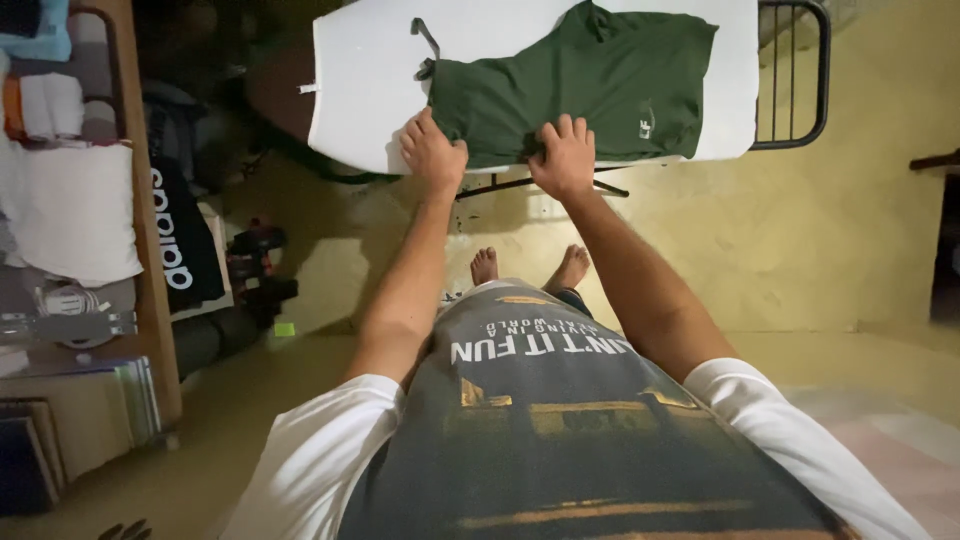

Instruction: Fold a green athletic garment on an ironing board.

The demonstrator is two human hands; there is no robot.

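Both hands pinch near hem of green shorts (580, 75): left hand (433, 152) & right hand (565, 158) apart, keeping cloth flat on ironing board (360, 80) beyond.

Grey T-shirt (560, 420), white short sleeves, white lettering, yellow-gold print bands on chest; bare feet (528, 266).

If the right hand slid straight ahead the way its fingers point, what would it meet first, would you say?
The right hand already rests on the green garment; going on, it would likely just cross more of that cloth.
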